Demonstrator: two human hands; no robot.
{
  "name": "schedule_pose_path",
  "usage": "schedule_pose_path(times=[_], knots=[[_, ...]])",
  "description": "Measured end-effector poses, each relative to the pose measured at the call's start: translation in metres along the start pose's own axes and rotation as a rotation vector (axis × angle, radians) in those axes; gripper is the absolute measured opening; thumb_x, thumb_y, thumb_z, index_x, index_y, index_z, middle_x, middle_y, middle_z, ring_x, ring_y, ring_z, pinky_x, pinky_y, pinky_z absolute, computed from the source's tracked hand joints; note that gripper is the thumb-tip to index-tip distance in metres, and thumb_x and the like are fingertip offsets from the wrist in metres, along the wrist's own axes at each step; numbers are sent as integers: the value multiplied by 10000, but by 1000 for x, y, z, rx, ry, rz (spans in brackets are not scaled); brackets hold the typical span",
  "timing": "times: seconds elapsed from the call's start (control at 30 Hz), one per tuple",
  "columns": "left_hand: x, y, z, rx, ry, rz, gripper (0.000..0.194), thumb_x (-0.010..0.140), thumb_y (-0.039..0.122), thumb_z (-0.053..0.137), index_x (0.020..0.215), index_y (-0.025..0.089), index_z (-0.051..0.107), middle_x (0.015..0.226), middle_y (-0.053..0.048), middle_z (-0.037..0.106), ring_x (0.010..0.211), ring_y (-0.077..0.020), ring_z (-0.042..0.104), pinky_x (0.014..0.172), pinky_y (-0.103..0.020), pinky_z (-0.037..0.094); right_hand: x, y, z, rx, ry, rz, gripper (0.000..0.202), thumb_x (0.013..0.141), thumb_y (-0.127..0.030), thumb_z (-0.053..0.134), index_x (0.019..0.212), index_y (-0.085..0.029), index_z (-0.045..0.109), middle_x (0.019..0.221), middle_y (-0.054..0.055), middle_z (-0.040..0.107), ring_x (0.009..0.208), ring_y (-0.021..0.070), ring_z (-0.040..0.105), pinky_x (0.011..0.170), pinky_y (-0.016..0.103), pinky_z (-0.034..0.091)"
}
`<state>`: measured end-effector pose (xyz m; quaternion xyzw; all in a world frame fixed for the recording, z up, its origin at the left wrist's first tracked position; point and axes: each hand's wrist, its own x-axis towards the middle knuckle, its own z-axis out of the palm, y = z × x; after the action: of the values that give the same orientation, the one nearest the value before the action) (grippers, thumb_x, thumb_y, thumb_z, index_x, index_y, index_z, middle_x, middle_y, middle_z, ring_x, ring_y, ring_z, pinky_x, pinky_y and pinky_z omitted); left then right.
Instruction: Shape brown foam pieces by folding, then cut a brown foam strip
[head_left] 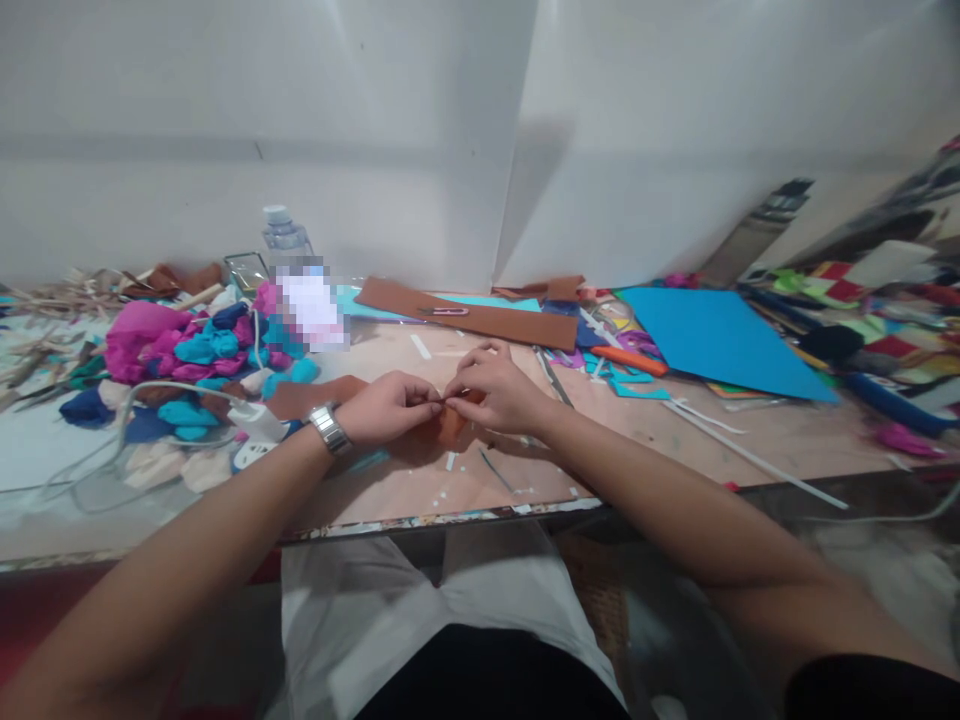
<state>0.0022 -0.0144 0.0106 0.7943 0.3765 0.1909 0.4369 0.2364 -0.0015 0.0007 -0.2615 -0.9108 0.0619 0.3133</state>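
My left hand (pixel 391 408), with a metal watch (pixel 330 428) on its wrist, is closed in a pinch over the table. Its fingertips meet those of my right hand (pixel 501 388), which is also pinching. Between them and just below is a small brown piece (pixel 450 428) of sheet material, partly covered by the fingers. Whether it is felt, leather or paper I cannot tell. Another brown piece (pixel 315 398) lies beside my left wrist. Beyond the hands rests a long brown strip (pixel 510 322) with a small pink tool (pixel 450 311) on it.
On the left are pink and blue crumpled bundles (pixel 206 345), a white charger plug (pixel 255 418) with a cable, a bottle (pixel 285 232) and a blurred-out bright object (pixel 311 308). To the right lie an orange-handled tool (pixel 630 360), a blue sheet (pixel 724 340) and a white strip (pixel 757 455).
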Motion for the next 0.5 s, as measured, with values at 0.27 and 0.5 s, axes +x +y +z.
schedule_pose_path(times=[0.27,0.5], knots=[[0,0,0,-77,30,-59,189,853,266,545,830,130,675,655,26,540,589,-96,439,556,-221,316,-1,0,0,-31,39,-58,96,934,-255,676,964,-257,768,806,-8,752,922,195,639,1094,475,229],[0,1,-1,-71,51,-34,214,769,199,450,759,140,656,669,23,529,627,-108,432,604,-233,339,-2,0,2,-89,80,-114,103,919,-233,668,924,-268,764,802,-16,748,931,190,631,1091,483,227]])
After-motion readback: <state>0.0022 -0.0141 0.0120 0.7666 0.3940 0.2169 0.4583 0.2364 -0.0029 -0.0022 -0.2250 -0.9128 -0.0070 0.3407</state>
